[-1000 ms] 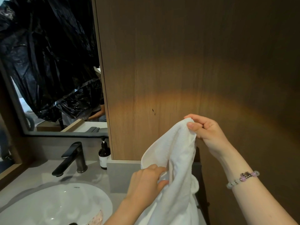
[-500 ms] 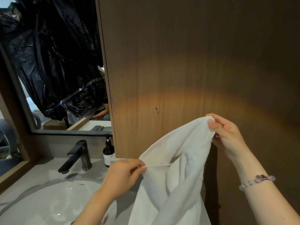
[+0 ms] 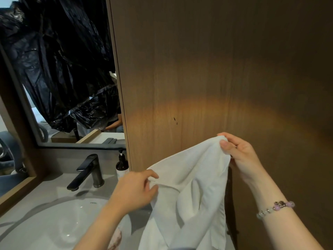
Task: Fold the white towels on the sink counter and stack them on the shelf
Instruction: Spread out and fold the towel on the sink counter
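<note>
- head view: a white towel (image 3: 194, 186) hangs in the air in front of a tall wood panel (image 3: 216, 69), held up between both hands above the right end of the grey bench (image 3: 45, 192).
- the left hand (image 3: 134, 191) pinches a bunched fold of the towel's upper edge between thumb and curled fingers, low and to the left.
- the right hand (image 3: 239, 156) grasps the towel's top corner between thumb and forefinger, higher and to the right, close to the wood panel.
- a bead bracelet (image 3: 275, 209) with pale and pink beads sits on the right wrist.
- between the two hands the towel's upper edge slopes up to the right, and the rest of the cloth drops in loose folds past the bottom of the frame.
- left of the towel, a white sink basin (image 3: 54, 228) is set into the bench, with a dark tap (image 3: 88, 173) behind it.
- a dark soap bottle (image 3: 122, 166) with a pump stands just right of the tap, beside the panel's edge.
- a mirror (image 3: 115, 138) sits on the wall above the tap, most of its face taken up by crumpled black plastic (image 3: 54, 60).
</note>
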